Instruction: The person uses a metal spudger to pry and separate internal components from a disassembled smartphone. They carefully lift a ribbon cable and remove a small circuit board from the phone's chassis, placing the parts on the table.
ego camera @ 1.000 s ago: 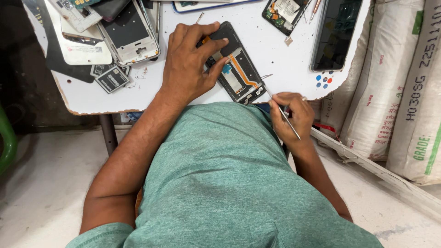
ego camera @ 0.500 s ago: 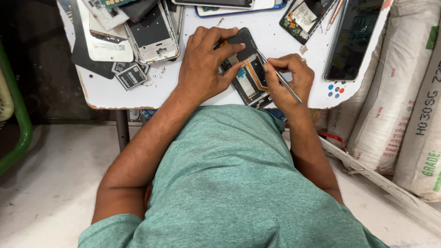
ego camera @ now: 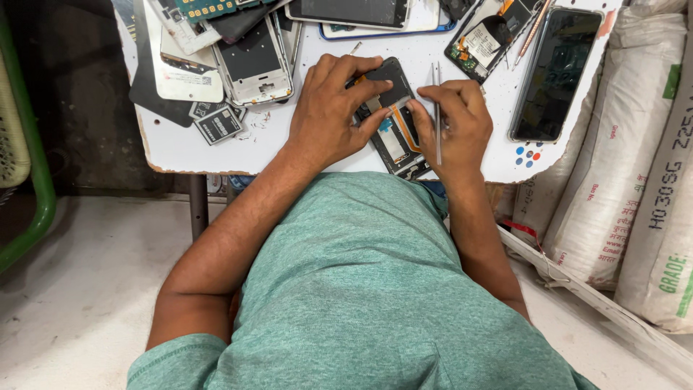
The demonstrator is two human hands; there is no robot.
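Note:
An opened phone with its back off lies on the small white table, showing dark parts and an orange flex strip. My left hand presses down on it, fingers spread across its top and left side. My right hand rests against the phone's right edge, its fingertips touching the orange strip. Metal tweezers are held in that hand, lying across its fingers and pointing away from me.
Several dismantled phones and covers crowd the table's far side: a white frame, a battery, a circuit board phone, a black phone at right. Stacked white sacks stand at right. A green chair frame is at left.
My right hand has come up from the table's near edge onto the phone, bringing the tweezers along. My left hand stays on the phone. The view has shifted slightly.

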